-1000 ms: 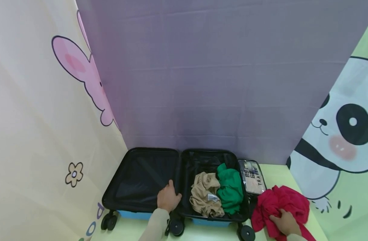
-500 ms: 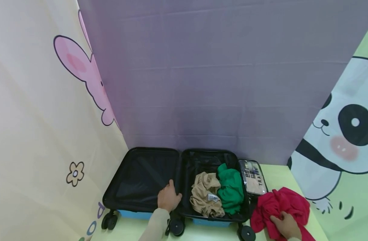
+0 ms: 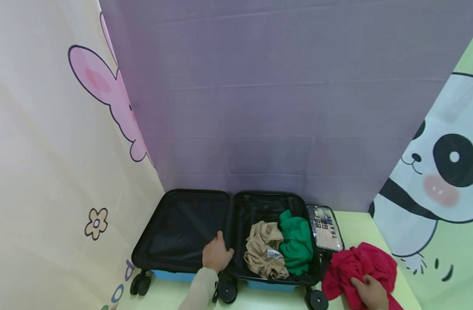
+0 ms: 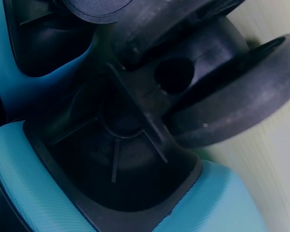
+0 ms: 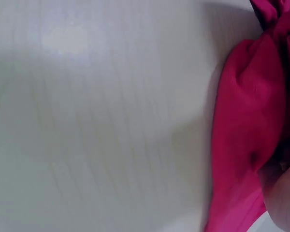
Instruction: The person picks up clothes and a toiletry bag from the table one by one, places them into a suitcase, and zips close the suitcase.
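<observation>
An open black-lined suitcase (image 3: 182,215) with a blue shell lies spread flat on the table. My left hand (image 3: 217,254) rests at the front inner corner of its left half, index finger pointing away. In the right half lie a crumpled beige garment (image 3: 261,245) with a white label and a crumpled green garment (image 3: 296,245). To the right of the suitcase, my right hand (image 3: 372,292) grips a crumpled red garment (image 3: 362,262), its fingertips partly hidden in the folds. The right wrist view shows the red cloth (image 5: 246,111) and part of the hand (image 5: 285,198).
A clear travel pouch (image 3: 325,228) with printed letters lies behind the red garment. Black suitcase wheels (image 3: 227,292) stick out at the front; the left wrist view shows one wheel (image 4: 232,106) close up. A grey curtain (image 3: 279,107) hangs behind the pale table (image 3: 352,224).
My right hand has shifted slightly to the right on the red garment, whose folds have moved a little. The left hand and the suitcase stay where they were.
</observation>
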Tool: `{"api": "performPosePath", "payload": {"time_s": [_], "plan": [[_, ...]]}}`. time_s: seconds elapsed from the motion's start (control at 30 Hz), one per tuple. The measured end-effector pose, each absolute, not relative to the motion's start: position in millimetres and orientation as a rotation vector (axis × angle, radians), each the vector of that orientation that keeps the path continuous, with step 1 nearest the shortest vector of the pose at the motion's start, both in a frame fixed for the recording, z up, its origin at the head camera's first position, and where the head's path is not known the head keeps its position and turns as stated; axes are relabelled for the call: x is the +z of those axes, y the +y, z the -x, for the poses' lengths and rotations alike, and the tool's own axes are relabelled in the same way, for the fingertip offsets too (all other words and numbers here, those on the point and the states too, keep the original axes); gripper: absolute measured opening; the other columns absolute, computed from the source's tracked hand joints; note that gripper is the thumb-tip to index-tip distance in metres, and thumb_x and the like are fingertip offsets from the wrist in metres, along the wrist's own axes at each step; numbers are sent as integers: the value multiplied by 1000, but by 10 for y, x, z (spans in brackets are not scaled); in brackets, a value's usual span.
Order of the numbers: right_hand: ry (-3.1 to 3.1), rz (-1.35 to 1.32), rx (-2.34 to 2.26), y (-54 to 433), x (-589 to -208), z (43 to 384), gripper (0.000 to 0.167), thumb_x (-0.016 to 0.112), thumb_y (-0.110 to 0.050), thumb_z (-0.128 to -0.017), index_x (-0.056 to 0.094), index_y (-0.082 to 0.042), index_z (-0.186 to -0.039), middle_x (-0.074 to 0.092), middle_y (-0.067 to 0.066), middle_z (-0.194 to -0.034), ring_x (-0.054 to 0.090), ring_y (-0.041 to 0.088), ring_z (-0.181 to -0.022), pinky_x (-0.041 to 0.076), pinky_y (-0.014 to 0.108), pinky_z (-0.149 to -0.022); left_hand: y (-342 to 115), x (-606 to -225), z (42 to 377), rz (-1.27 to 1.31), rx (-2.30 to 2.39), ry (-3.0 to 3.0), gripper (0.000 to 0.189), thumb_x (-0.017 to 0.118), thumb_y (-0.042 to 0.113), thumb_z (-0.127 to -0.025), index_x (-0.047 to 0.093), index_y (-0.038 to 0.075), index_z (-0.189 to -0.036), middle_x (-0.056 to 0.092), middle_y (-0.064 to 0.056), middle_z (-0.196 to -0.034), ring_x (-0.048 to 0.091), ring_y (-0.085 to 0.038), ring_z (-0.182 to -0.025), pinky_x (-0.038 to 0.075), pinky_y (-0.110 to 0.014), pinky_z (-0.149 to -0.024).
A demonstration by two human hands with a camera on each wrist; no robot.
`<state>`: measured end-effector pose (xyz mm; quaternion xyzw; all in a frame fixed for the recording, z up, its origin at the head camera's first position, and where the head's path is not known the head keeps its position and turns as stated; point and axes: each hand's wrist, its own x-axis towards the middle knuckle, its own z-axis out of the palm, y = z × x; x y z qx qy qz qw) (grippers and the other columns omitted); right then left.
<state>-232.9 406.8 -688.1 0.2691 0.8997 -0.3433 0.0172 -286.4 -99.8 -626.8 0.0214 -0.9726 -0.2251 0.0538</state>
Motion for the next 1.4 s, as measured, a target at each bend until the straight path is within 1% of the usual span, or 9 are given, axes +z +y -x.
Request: {"api": "performPosePath", "payload": {"time_s": [0.27, 0.53, 0.63, 0.73, 0.87, 0.97, 1.2, 1.33, 1.4], "plan": [[2683, -1035, -1210, 4088, -6943, 2332, 33, 66, -35, -86, 45, -16, -70, 42, 1, -65, 45, 22, -70, 34, 33, -63, -994, -6252, 2862, -48, -685, -2949, 65, 77, 37, -87, 49, 2, -134, 68, -12, -94, 66, -29, -73, 55, -48, -74], [2595, -1125, -1471, 4046, -6839, 2346, 34, 68, -33, -86, 50, -14, -63, 54, 3, -67, 49, 19, -71, 41, 31, -60, -995, -6256, 2855, -44, -699, -2936, 65, 77, 36, -87, 49, 1, -134, 68, -12, -94, 65, -29, -73, 54, -49, -73], [2571, -1161, -1530, 4020, -6787, 2362, 33, 69, -32, -85, 51, -15, -62, 56, 4, -72, 49, 20, -76, 41, 30, -59, -999, -6259, 2855, -44, -694, -2934, 65, 77, 36, -87, 49, 1, -134, 68, -13, -94, 66, -30, -74, 54, -49, -74], [2599, -1202, -1542, 3980, -6732, 2392, 35, 69, -31, -86, 49, -14, -62, 54, 7, -73, 47, 25, -84, 40, 31, -61, -1000, -6260, 2859, -48, -690, -2938, 65, 77, 36, -87, 49, 1, -134, 69, -13, -96, 66, -30, -76, 54, -49, -75], [2612, -1258, -1578, 3916, -6638, 2426, 37, 69, -31, -86, 46, -14, -64, 49, 15, -81, 41, 34, -96, 37, 36, -69, -999, -6259, 2866, -53, -701, -2944, 66, 76, 36, -87, 48, 1, -135, 69, -14, -98, 67, -31, -77, 54, -50, -77], [2591, -1293, -1613, 3874, -6552, 2442, 37, 69, -32, -86, 44, -17, -64, 45, 16, -85, 37, 36, -100, 34, 39, -73, -1000, -6259, 2863, -54, -707, -2952, 66, 76, 37, -87, 48, 1, -135, 69, -14, -99, 67, -30, -77, 54, -49, -76], [2740, -1245, -1619, 3827, -6381, 2472, 36, 70, -28, -86, 48, -13, -62, 50, 8, -69, 44, 30, -93, 35, 30, -66, -1002, -6274, 2852, -60, -698, -2959, 67, 76, 37, -87, 48, 2, -136, 70, -14, -101, 67, -30, -78, 55, -49, -77], [2768, -1251, -1646, 3813, -6311, 2505, 34, 70, -27, -87, 51, -11, -63, 55, 10, -74, 46, 28, -86, 37, 28, -61, -1002, -6272, 2849, -56, -696, -2950, 65, 76, 37, -87, 49, 2, -135, 69, -13, -98, 66, -29, -75, 54, -48, -74], [2742, -1263, -1689, 3804, -6275, 2527, 32, 70, -28, -87, 55, -10, -67, 58, 15, -85, 47, 26, -87, 38, 27, -63, -1002, -6267, 2848, -55, -694, -2948, 65, 76, 37, -87, 49, 2, -135, 69, -13, -98, 66, -29, -75, 54, -48, -74]]}}
